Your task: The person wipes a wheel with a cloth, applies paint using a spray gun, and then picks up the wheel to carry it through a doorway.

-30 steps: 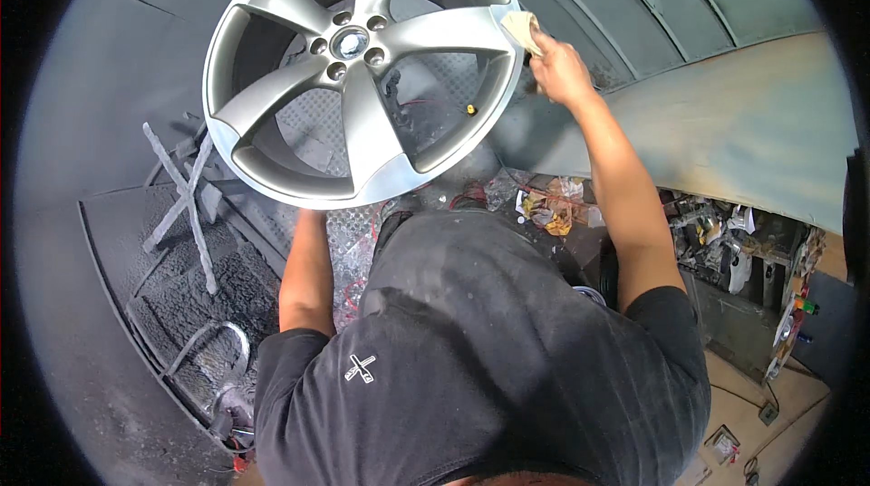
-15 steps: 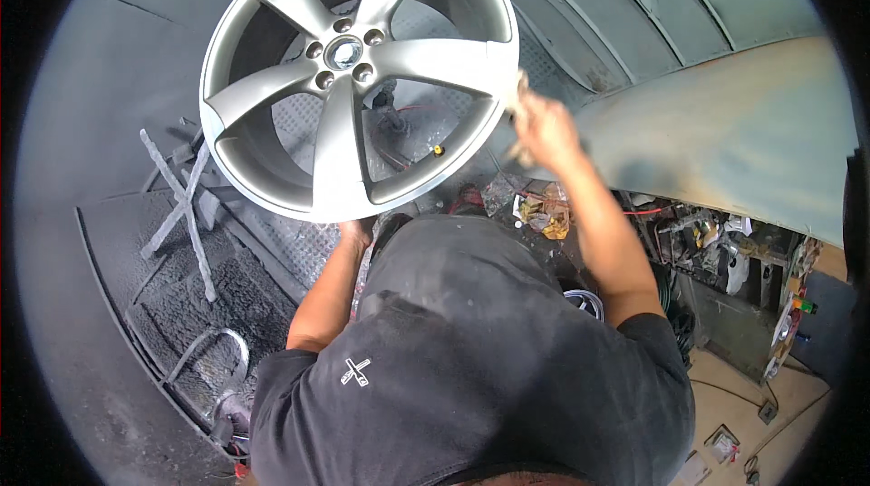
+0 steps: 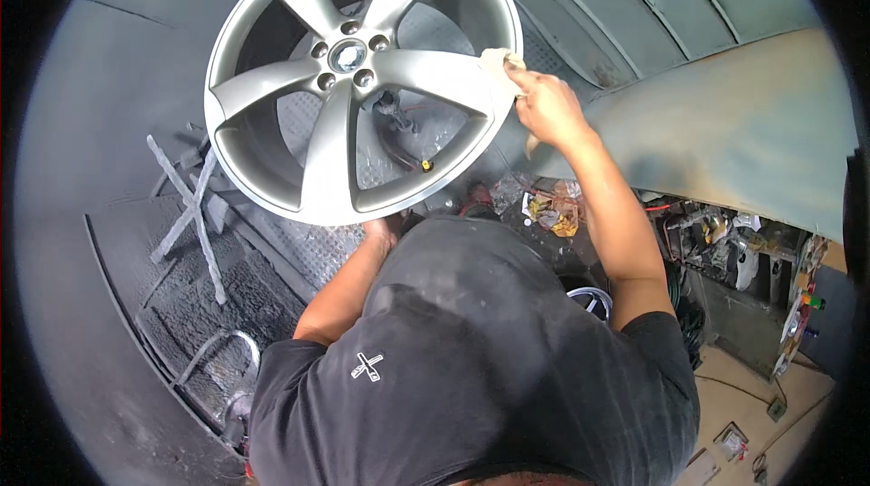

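Observation:
A silver five-spoke wheel rim [image 3: 322, 173] with a bright edge and a small yellow valve fills the upper middle of my view. My right hand [image 3: 550, 105] is closed on a cream cloth [image 3: 500, 65], which it presses against the wheel's right edge at the end of a spoke. My left hand [image 3: 381, 232] is at the lower edge of the wheel, partly behind it; its fingers are hidden.
A crossed stand [image 3: 190, 214] coated in grey lies at left. A curved pale panel [image 3: 725, 115] spans the right, over a cluttered shelf [image 3: 743, 250]. A smaller wheel [image 3: 589, 296] is beside my right arm. Crumpled paper [image 3: 557, 214] lies on the floor.
The wheel has turned clockwise, its yellow valve moving down and left. My right hand with the cloth has moved down along the edge; my left hand has shifted right.

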Demonstrator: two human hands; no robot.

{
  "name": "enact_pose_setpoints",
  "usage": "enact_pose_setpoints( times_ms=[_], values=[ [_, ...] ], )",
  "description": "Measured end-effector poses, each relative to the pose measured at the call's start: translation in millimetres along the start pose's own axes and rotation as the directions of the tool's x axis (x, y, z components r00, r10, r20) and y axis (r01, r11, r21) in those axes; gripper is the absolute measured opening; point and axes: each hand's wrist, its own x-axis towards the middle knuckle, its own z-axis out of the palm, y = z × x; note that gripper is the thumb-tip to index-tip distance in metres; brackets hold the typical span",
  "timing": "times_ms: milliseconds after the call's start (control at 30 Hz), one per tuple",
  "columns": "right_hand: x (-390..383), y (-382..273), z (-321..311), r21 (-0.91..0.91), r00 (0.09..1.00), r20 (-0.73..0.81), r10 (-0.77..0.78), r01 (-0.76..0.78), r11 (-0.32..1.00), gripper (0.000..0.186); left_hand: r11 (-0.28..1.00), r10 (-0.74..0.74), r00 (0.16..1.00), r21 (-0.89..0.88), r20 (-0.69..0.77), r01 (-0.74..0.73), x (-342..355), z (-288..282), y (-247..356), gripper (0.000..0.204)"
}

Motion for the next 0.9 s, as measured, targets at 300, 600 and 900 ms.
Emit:
enact_pose_setpoints(
  times_ms=[300, 600, 900],
  values=[
    [-79, -39, 27, 0.137, 0.99, 0.073, -0.119, 0.108, 0.985, 0.052, 0.979, 0.13, 0.991, 0.157, 0.013, -0.13, 19, -22, 30, 0.053],
    [-33, 10, 8, 0.095, 0.985, -0.088, -0.145, 0.154, 0.984, 0.04, 0.833, 0.478, 0.874, 0.271, 0.089, -0.483, 46, -41, 192, 0.047],
    [-34, 14, 16, 0.143, 0.993, -0.001, -0.116, 0.115, 0.983, 0.042, 0.839, 0.533, 0.841, 0.072, 0.095, -0.54, -7, -12, 154, 0.042]
  ],
)
